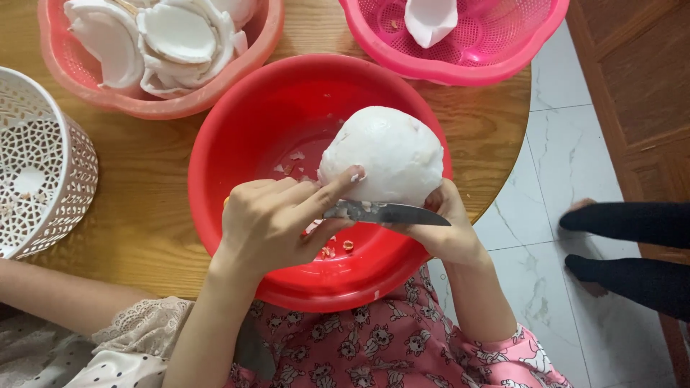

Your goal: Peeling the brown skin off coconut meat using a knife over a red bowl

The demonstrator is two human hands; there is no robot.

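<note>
Table: I see a round wooden table filling most of the view, its edge curving off to white marble floor on the right.
Red basin: a big red basin sits at the near edge, in front of me, with a few shavings on its bottom.
Salmon basket: a salmon-pink basket at top left, heaped with white coconut pieces.
Pink basket: a bright pink basket at top right, one white piece lying in it.
White basket: a white lattice basket at the left edge.
Coconut: the peeled white coconut is held over the basin's right side.
Right hand: my right hand cups the coconut from below, fingers closed on it.
Left hand: my left hand is clenched round the knife handle, thumb pressed to the coconut.
Knife: the knife blade lies flat under the coconut, tip pointing right.
Bystander: two dark-socked feet on the floor at right.
</note>
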